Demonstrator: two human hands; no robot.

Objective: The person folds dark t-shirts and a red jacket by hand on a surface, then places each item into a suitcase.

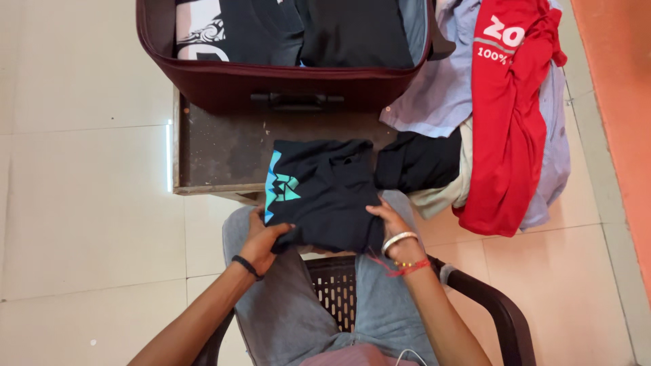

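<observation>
Folded black tee (pixel 325 193) looks soft, light and floppy; left hand (pixel 261 240) and right hand (pixel 388 220) pinch its near corners, probably the best grip spots.

- Bare worktop (pixel 217 152) lies open left of the black shirt (pixel 325 193), up to the suitcase.
- Suitcase (pixel 285 85) wall and handle block the far side.
- Clothes pile (pixel 502 115) crowds the right, touching the shirt's edge.
- Floor (pixel 81 203) to the left is open.
- Chair arm (pixel 488 305) hems in the right elbow.
</observation>
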